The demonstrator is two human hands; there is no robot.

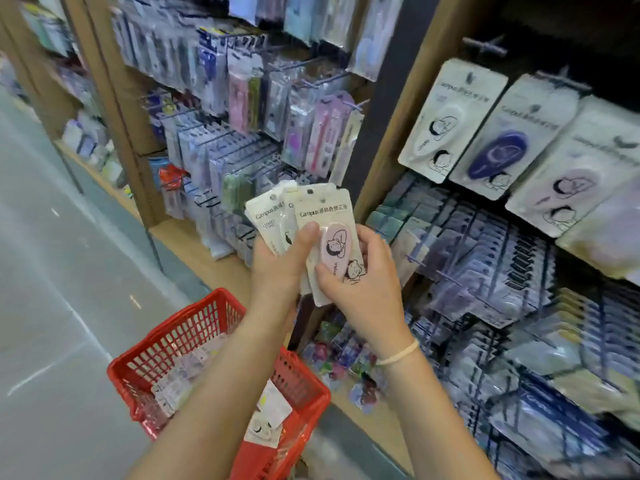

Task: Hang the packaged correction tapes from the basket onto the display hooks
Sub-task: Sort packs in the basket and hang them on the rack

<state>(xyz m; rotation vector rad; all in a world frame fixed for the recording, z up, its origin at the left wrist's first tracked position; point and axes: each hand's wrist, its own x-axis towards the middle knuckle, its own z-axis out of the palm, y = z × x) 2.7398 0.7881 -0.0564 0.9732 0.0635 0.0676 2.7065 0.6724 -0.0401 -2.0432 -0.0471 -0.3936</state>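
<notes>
The red basket (214,362) sits low on the floor by the shelf's front edge, more packaged correction tapes (266,420) lying inside. Above it, the left hand (277,268) has its grip closed round a fanned stack of packs (273,216), thumb pressed on the front. The right hand (360,285) pinches the front pink pack (329,237) by its lower edge, fingers curled behind. Matching packs (450,116) hang on display hooks (485,46) at upper right. The fan could slip as one pack is pulled free, and the small hang hole may miss the hook tip.
</notes>
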